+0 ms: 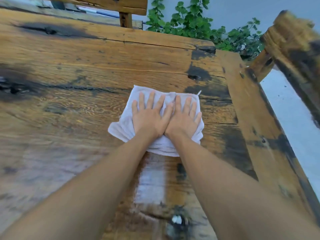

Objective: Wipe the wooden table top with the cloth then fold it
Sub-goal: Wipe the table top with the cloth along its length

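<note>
Both hands, the left hand (149,116) and right hand (184,118), press side by side with flat straight fingers on a pale cloth (121,130) lying directly beneath them, toward the wooden table top's (86,66) right edge.

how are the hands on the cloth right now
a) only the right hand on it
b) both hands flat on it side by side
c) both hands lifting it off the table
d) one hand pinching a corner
b: the left hand and the right hand both press flat, fingers straight, side by side on the cloth, which lies on the wooden table top.
</note>
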Available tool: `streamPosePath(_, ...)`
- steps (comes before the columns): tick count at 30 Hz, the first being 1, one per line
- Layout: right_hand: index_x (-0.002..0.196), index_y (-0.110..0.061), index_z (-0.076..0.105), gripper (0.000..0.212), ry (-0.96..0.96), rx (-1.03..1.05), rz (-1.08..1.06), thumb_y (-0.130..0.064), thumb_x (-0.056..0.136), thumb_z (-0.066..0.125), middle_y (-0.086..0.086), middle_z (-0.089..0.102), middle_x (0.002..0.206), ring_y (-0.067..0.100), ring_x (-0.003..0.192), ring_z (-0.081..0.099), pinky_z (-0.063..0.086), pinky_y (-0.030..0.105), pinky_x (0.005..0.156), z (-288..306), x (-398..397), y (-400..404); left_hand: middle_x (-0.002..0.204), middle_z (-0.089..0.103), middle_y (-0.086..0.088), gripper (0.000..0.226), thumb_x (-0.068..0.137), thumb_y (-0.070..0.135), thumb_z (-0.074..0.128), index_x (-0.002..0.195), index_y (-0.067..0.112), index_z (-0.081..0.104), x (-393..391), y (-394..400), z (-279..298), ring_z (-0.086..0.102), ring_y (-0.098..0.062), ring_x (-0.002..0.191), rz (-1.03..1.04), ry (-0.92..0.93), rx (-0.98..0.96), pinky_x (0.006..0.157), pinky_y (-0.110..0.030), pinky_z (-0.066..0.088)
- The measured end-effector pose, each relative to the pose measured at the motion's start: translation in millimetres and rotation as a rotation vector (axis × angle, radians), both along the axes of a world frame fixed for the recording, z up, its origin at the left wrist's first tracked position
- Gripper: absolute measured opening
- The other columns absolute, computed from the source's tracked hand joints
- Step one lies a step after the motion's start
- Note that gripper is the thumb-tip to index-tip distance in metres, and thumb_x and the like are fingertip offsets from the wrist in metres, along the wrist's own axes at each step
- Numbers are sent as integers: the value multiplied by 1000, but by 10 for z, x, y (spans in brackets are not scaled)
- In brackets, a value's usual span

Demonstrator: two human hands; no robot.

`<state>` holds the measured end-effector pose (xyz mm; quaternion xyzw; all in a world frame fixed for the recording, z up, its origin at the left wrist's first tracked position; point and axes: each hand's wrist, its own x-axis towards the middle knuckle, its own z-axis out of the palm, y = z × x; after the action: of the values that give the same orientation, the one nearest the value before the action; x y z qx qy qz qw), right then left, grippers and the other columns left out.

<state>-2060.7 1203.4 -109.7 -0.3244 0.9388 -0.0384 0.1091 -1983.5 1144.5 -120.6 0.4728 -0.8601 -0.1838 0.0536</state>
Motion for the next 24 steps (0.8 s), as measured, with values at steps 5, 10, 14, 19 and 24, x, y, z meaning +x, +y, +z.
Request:
streamPosePath(5, 157, -40, -14, 61, -29, -19, -7, -53, 105, 15, -4, -20, 167, 19, 154, -19, -8, 46, 124, 30, 518, 898, 168, 8, 8, 80, 85, 71, -6, 156, 43, 17, 516, 884, 60, -6, -25, 155, -28, -10, -28, 123, -48, -4)
streamPosePath(10, 153, -30, -28, 64, 0, -20, -82, -52, 99, -1, -4, -23, 166, 18, 153, -22, -13, 43, 123, -58, 1054, 1787, 165, 20, 5, 70, 95, 66, 1, 153, 41, 30, 1075, 1776, 160, 6, -27, 155, -40, -2, -23, 122, -49, 6)
streamPosePath(14, 158, -20, 8, 73, -46, -142, -200, -51, 93, 7, 2, 23, 166, 21, 153, 21, 10, 44, 122, 147, 1431, 2264, 165, 17, 7, 66, 97, 61, 0, 154, 41, 27, 1375, 2272, 295, 2, -25, 155, -49, -30, 18, 122, -50, 9)
streamPosePath(19, 159, -18, 2, 77, -24, -224, -211, -50, 93, 27, 3, 33, 161, 22, 148, 34, 25, 48, 119, 257, 1623, 2596, 163, 24, 4, 66, 99, 55, -4, 153, 36, 28, 1577, 2651, 418, 14, -28, 153, -39, -102, 57, 119, -51, 15)
streamPosePath(24, 158, -17, 13, 74, -9, -204, -223, -49, 92, 29, 4, 36, 161, 23, 148, 34, 24, 48, 119, 216, 1602, 2558, 164, 20, 10, 59, 100, 48, 0, 154, 41, 23, 1526, 2673, 330, 12, -22, 154, 53, -116, 44, 121, -50, 14)
